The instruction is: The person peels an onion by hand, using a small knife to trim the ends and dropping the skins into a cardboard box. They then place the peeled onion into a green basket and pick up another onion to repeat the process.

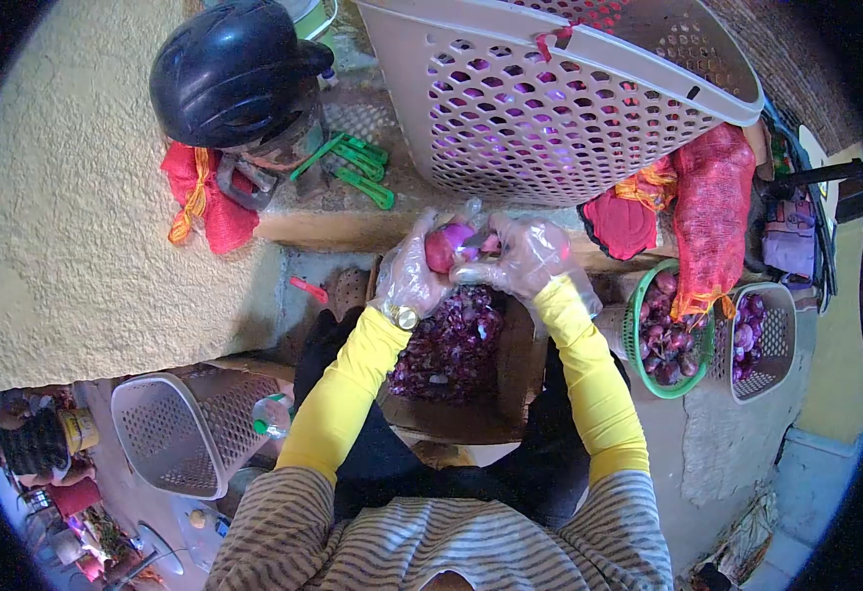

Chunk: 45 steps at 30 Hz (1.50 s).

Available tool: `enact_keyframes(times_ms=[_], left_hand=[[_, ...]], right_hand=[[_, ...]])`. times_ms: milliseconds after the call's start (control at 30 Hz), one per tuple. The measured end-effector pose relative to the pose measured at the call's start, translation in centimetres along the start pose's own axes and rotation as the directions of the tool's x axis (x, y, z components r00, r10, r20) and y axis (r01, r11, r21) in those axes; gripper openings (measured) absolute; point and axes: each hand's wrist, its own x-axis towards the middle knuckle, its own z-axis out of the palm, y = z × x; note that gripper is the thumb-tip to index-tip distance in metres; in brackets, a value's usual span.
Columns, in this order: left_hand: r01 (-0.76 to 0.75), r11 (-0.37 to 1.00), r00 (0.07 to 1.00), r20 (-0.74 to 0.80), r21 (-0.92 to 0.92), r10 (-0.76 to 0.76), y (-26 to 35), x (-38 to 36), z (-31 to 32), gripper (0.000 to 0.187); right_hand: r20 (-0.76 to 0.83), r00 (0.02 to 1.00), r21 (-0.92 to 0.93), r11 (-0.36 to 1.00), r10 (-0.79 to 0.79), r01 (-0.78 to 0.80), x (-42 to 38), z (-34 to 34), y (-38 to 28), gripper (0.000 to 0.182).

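My left hand [410, 274], in a clear plastic glove with a gold watch [404, 316] at the wrist, is closed around a red onion [445, 246], which I hold up in front of me just below the big basket [560, 98]. My right hand [525, 258], gloved the same way, is curled close against the onion's right side, fingers bent toward it; something thin and dark shows between the two hands, but I cannot tell whether it is a blade or just peel, so I cannot say what this hand grips. Both my arms are in yellow sleeves [345, 389]. Straight under the onion, between my knees, a box [471, 414] holds a heap of purple skins [451, 345]. To my right a green bowl [638, 340] is filled with dark red onions, and just beside it a small grey crate [776, 340] holds more. A red net sack [712, 222] hangs down over the edge of the green bowl. To my left a black helmet [230, 74] sits on the ledge near some green clips [353, 167] and a red cloth [205, 197]. Lower left, an empty-looking grey crate [180, 433] lies tilted, with a bottle [272, 416] touching its rim.
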Motion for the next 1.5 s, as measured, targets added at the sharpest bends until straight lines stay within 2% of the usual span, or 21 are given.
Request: enact_keyframes(times_ms=[33,67,167,233,267,333,367,400,433,567,633,867,967,1033,1067,1133,1167,1233,1367,1433,1500], left_hand=[[0.070,0.987,0.998,0.016,-0.147,-0.068,0.1,-0.2,0.2,0.046],[0.071,0.986,0.997,0.015,-0.148,-0.069,0.0,0.0,-0.1,0.046],[-0.122,0.916,0.992,0.014,0.381,0.126,-0.7,1.2,-2.4,0.045],[-0.223,0.700,0.968,0.069,0.679,0.242,-0.8,1.2,-1.9,0.045],[-0.223,0.700,0.968,0.068,0.678,0.241,-1.1,0.7,-1.8,0.045],[-0.218,0.243,0.892,0.092,0.945,0.442,-1.0,-2.1,2.6,0.047],[-0.217,0.243,0.893,0.092,0.945,0.442,-0.8,-1.6,2.5,0.047],[-0.168,0.839,0.951,-0.138,0.517,0.276,-0.4,-0.5,2.2,0.047],[-0.031,0.981,0.981,-0.192,-0.192,-0.007,-0.2,0.3,1.6,0.048],[-0.022,0.967,0.996,-0.086,-0.254,0.000,-0.6,1.2,-0.1,0.048],[-0.071,0.978,0.969,-0.248,-0.198,0.020,-0.3,0.6,1.9,0.050],[-0.035,0.992,0.980,-0.197,-0.118,0.012,-0.2,0.6,2.0,0.059],[-0.086,0.996,0.959,-0.269,0.001,0.083,0.0,0.2,2.4,0.064],[-0.257,0.860,0.953,-0.033,0.442,0.302,-0.5,-0.3,1.4,0.065],[-0.257,0.859,0.953,-0.033,0.442,0.302,-0.4,0.0,0.9,0.065],[-0.110,0.913,0.960,-0.198,0.393,0.200,-0.1,0.4,0.7,0.061],[-0.109,0.913,0.960,-0.197,0.394,0.200,-0.2,0.5,0.6,0.061],[-0.027,0.998,0.969,-0.246,-0.058,0.011,-0.3,0.3,1.9,0.052],[-0.011,0.998,0.966,-0.258,-0.054,-0.003,-0.6,1.6,-1.8,0.057],[0.028,0.984,0.998,-0.058,-0.178,-0.039,-1.0,2.0,-2.3,0.063],[0.038,0.974,0.999,-0.001,-0.224,-0.040,-1.1,2.0,-3.0,0.065]], right_hand=[[0.000,1.000,0.000,1.000,0.001,-0.001,0.0,0.1,0.0,0.071],[-0.034,0.999,0.019,1.000,-0.023,0.024,-0.1,0.1,-0.1,0.070],[-0.068,0.996,0.031,0.998,-0.052,0.055,-0.2,0.1,-0.2,0.068],[-0.068,0.996,0.028,0.998,-0.056,0.058,-0.1,0.1,-0.3,0.067],[-0.048,0.998,0.029,0.998,-0.048,0.049,-0.1,0.2,-0.3,0.064],[-0.029,0.999,0.030,0.999,-0.038,0.039,-0.1,0.3,-0.4,0.062],[-0.021,0.999,0.037,0.999,-0.033,0.034,-0.1,0.3,-0.4,0.060],[-0.012,1.000,0.043,0.999,-0.028,0.029,-0.1,0.4,-0.4,0.059],[-0.012,1.000,0.043,0.999,-0.028,0.029,0.0,0.5,-0.4,0.059],[0.004,1.000,0.081,0.997,0.015,-0.015,0.2,1.3,-0.1,0.061],[0.007,1.000,0.098,0.995,0.014,-0.014,0.2,1.6,0.1,0.062],[0.059,0.995,0.008,0.996,-0.085,0.085,-0.3,2.2,0.6,0.061],[0.036,0.983,0.001,0.984,-0.180,0.180,-0.4,2.3,1.2,0.060],[0.029,0.976,-0.001,0.976,-0.218,0.218,-0.5,1.8,0.8,0.059],[-0.010,0.988,0.023,0.988,-0.152,0.152,-0.5,1.3,0.5,0.060],[-0.048,0.995,0.051,0.995,-0.082,0.085,-0.4,0.7,-0.1,0.061],[-0.058,0.997,0.027,0.998,-0.050,0.051,-0.3,0.5,-0.2,0.062],[-0.070,0.997,0.004,1.000,-0.014,0.014,-0.1,0.5,-0.2,0.064],[-0.102,0.995,-0.011,1.000,-0.010,0.009,0.1,0.8,0.0,0.069],[-0.086,0.996,-0.032,0.999,0.009,-0.012,0.1,1.0,0.1,0.070],[-0.111,0.994,-0.025,1.000,0.000,-0.003,0.1,1.2,0.0,0.071]])
